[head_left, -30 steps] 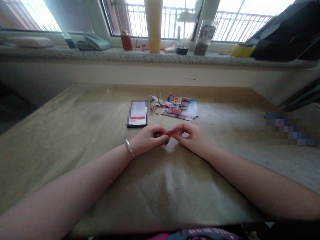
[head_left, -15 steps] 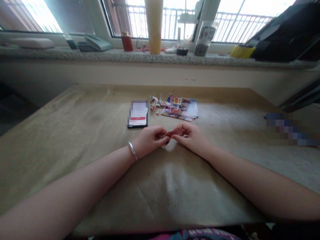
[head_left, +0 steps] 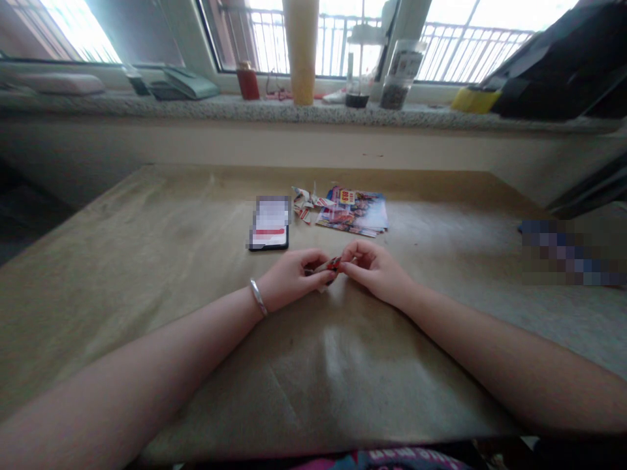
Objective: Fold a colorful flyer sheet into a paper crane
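Between my hands is a small piece of folded printed paper (head_left: pixel 333 264), red, white and dark in colour. My left hand (head_left: pixel 296 274), with a silver bangle at the wrist, is closed on it between thumb and fingers. My right hand (head_left: pixel 375 266) pinches its right-hand tip with thumb and forefinger. The fingers cover much of the paper. Just beyond my hands lie folded paper shapes (head_left: pixel 306 202) in white and red, touching a stack of colourful printed leaflets (head_left: pixel 360 212). Left of them lies a phone (head_left: pixel 269 223), its screen lit and blurred.
The table (head_left: pixel 220 391) has a tan cover. A blurred blue item (head_left: pixel 571 254) lies at its right edge. On the stone windowsill (head_left: pixel 196 111) stand a red jar (head_left: pixel 248 81), a tall yellow cylinder (head_left: pixel 301 59), clear containers (head_left: pixel 396 78) and a black bag (head_left: pixel 558 72).
My right hand's fingertips have shifted slightly right, away from my left hand. More of the folded paper's red, patterned end shows between them. The things on the table have stayed put.
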The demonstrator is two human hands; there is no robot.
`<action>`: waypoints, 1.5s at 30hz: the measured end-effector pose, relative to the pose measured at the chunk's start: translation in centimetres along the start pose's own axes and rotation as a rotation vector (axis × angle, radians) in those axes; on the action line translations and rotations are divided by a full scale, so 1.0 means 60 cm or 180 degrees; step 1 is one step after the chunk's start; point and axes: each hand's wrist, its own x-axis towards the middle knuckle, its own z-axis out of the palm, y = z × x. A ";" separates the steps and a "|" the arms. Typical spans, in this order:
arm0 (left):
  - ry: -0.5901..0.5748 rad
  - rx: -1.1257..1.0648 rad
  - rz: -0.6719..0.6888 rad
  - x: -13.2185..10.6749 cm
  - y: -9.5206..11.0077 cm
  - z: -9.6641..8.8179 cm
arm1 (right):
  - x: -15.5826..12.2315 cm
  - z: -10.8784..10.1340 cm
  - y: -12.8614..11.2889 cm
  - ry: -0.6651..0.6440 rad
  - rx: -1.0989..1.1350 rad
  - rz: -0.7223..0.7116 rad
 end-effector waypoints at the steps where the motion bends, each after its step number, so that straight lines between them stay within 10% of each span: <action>1: -0.0004 -0.0054 -0.0048 0.001 0.000 0.000 | 0.000 -0.001 0.001 -0.0006 0.0008 -0.0009; 23: -0.0639 -0.0841 -0.0338 0.005 -0.012 -0.012 | -0.002 -0.003 0.005 -0.0389 0.0190 -0.0346; 45: -0.0231 -0.0699 -0.0222 0.004 -0.008 -0.001 | -0.001 -0.009 -0.005 0.0149 -0.1521 -0.1669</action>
